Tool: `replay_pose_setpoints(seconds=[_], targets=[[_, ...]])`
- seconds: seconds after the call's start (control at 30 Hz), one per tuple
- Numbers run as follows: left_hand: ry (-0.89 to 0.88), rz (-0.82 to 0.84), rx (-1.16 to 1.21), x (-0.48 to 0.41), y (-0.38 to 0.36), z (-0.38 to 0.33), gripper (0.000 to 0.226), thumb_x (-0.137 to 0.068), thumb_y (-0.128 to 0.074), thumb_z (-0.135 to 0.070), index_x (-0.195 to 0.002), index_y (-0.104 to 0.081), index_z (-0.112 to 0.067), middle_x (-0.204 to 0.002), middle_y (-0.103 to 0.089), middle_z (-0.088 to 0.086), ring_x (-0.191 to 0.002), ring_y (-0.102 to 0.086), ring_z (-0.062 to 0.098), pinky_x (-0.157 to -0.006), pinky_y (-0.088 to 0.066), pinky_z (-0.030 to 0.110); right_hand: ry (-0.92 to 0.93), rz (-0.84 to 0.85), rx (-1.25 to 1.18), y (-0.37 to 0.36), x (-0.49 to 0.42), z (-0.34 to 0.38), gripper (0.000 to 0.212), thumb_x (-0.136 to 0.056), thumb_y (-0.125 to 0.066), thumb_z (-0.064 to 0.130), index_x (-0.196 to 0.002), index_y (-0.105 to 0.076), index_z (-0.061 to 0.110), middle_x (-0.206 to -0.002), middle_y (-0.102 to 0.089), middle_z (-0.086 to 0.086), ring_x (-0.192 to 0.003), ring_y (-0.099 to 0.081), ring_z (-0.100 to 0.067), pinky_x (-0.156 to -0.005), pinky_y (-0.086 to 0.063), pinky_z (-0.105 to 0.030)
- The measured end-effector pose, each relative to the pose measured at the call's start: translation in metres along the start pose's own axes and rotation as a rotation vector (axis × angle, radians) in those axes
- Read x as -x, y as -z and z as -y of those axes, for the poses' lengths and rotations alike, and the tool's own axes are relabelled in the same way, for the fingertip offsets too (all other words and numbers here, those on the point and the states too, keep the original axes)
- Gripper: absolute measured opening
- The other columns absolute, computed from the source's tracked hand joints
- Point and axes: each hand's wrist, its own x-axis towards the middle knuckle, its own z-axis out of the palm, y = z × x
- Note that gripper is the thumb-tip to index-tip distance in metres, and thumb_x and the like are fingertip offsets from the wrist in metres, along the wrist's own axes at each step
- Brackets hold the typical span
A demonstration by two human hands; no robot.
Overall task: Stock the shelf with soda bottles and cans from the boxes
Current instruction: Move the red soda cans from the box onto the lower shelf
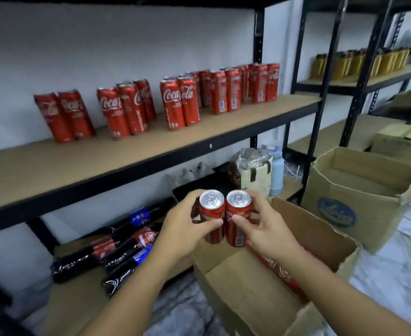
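— Why one can per hand?
— Likely to halve the trips. The left hand (186, 227) wraps the left can (212, 215), thumb across its front and fingers round the back. The right hand (268, 230) clamps the right can (238, 215) the same way.
— Where are they?
— Upright, side by side, seemingly touching, in the air above the box (243, 287) and below the shelf (90, 163) edge.
— Why upright?
— So each lands on its base, I'd guess, like the rows (220, 90) standing there in pairs. The board's left stretch is bare, a fair spot for these two.
— And the bottles (124, 246)?
— They lie flat on the lower level, perhaps so they can't topple. No hand touches them.
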Motion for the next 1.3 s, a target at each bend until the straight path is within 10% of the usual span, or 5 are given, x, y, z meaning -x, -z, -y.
replay_pose_setpoints(seconds=[0.37,0.67,0.83,1.3], targets=[[-0.017,-0.252,-0.022,-0.038,0.140,-0.063,0.058,-0.071,-0.090,-0.044,-0.120,-0.060,-0.047,-0.113,-0.072,-0.019,-0.105,-0.068,0.004,-0.093,-0.058,0.042,0.121,0.104,-0.092,-0.029,-0.093,0.140,0.036,-0.092,-0.071,0.040,-0.122,-0.056,0.052,-0.120,-0.066,0.021,-0.113,-0.063,-0.003,-0.101,-0.054,-0.044],[0.051,-0.376,-0.099,-0.108,0.199,-0.053,0.052,-0.080,-0.085,-0.037,-0.128,-0.063,-0.032,-0.115,-0.070,-0.016,-0.103,-0.066,0.002,-0.092,-0.058,0.037,-0.067,0.188,-0.187,-0.079,-0.197,0.193,0.048,-0.098,-0.063,0.040,-0.143,-0.044,0.040,-0.129,-0.063,0.007,-0.106,-0.064,-0.017,-0.076,-0.056,-0.040],[0.092,-0.405,-0.117,-0.147,0.214,-0.031,0.050,-0.080,-0.085,-0.034,-0.126,-0.065,-0.032,-0.114,-0.072,-0.014,-0.105,-0.067,0.007,-0.094,-0.058,0.041,-0.067,0.189,-0.136,-0.101,-0.244,0.192,0.054,-0.099,-0.063,0.034,-0.148,-0.040,0.036,-0.140,-0.057,0.004,-0.127,-0.056,-0.024,-0.100,-0.051,-0.056],[0.096,-0.390,-0.206,-0.166,0.211,-0.010,0.056,-0.095,-0.070,-0.036,-0.146,-0.049,-0.030,-0.133,-0.064,-0.010,-0.120,-0.060,0.011,-0.102,-0.051,0.035,0.003,0.206,-0.155,-0.122,-0.272,0.169,0.056,-0.102,-0.059,0.030,-0.153,-0.037,0.034,-0.135,-0.058,0.011,-0.132,-0.052,-0.017,-0.109,-0.046,-0.052]])
